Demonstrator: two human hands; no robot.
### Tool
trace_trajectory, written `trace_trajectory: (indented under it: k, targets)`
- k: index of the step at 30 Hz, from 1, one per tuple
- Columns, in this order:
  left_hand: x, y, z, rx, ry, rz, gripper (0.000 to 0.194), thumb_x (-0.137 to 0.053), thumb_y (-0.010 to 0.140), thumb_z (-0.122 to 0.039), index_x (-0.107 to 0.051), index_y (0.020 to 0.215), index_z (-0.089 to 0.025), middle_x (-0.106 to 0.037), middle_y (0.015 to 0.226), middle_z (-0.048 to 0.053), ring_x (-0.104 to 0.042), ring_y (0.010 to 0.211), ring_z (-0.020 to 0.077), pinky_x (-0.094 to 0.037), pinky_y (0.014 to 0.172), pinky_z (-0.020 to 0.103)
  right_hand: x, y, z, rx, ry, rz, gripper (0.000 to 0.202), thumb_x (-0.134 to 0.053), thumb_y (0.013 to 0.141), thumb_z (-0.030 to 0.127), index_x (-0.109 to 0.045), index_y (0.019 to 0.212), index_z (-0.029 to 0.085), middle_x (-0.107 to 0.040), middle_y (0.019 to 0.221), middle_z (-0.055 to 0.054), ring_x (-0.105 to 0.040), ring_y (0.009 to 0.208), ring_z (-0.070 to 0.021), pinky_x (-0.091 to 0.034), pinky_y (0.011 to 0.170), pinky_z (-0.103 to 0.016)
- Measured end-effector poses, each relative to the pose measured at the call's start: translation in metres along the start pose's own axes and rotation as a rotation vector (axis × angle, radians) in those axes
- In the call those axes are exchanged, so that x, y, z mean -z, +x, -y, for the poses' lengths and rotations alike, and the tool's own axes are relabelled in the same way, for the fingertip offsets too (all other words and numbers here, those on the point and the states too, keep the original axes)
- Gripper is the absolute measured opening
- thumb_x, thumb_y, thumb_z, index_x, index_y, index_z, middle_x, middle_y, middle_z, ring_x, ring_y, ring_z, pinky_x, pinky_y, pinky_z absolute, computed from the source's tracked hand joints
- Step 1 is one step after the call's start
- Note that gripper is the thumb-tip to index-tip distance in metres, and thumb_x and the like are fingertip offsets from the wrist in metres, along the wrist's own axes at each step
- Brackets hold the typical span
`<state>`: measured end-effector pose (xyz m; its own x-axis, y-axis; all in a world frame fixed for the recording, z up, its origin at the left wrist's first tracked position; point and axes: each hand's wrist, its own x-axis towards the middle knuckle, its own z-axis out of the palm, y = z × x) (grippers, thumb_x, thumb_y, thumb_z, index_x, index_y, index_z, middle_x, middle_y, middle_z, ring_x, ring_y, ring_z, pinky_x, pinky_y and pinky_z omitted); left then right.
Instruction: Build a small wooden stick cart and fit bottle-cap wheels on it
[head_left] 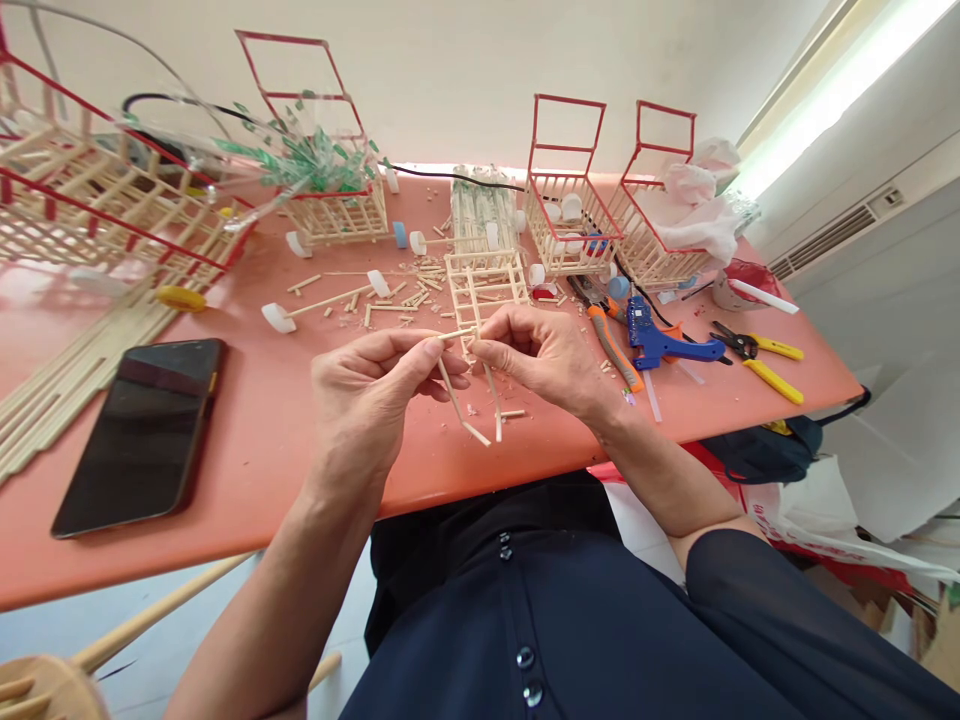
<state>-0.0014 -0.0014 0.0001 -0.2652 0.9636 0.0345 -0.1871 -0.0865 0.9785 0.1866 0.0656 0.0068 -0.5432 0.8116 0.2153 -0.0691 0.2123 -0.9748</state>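
Between my two hands, above the table's front edge, is a small frame of thin wooden sticks (455, 391). My left hand (382, 375) pinches its left corner between thumb and fingers. My right hand (536, 355) grips the right corner with thumb and forefinger. Two bent legs of the frame hang down toward me, their ends close together. Just beyond my hands lies a ladder-like stick lattice (486, 278), partly hidden by my right hand. Short cut stick pieces (420, 290) are scattered around it.
Miniature stick carts with red trim (341, 215) line the back. A black phone (142, 435) and long sticks (82, 375) lie left. On the right are a blue glue gun (660, 340), orange-grey pliers (615, 348) and yellow-handled wire strippers (765, 360). White-wheeled axles (330, 302) lie mid-left.
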Motion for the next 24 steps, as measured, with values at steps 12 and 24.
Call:
trace_trajectory:
  k: [12,24]
  targets:
    - [-0.0006,-0.0006,-0.0014,-0.001,0.035,-0.015,0.022,-0.094,0.084,-0.042,-0.086,0.084,-0.022,-0.083,0.077,0.005,-0.073,0.061,0.0158,-0.062,0.059,0.027,-0.0005,-0.0005,0.0006,0.009,0.015,0.0,0.055,-0.092,0.089,0.07,-0.072,0.087,0.019,-0.071,0.078,0.001,-0.06,0.07,-0.0115,-0.055,0.07,-0.027]
    - [-0.0009,-0.0009,-0.0018,-0.002,0.023,-0.008,0.022,-0.093,0.085,-0.041,-0.085,0.085,-0.02,-0.084,0.078,0.005,-0.073,0.062,0.0156,-0.061,0.06,0.027,-0.0005,-0.0003,0.001,-0.001,-0.001,-0.005,0.055,-0.092,0.088,0.07,-0.073,0.087,0.019,-0.071,0.078,0.001,-0.061,0.07,-0.0118,-0.054,0.07,-0.027]
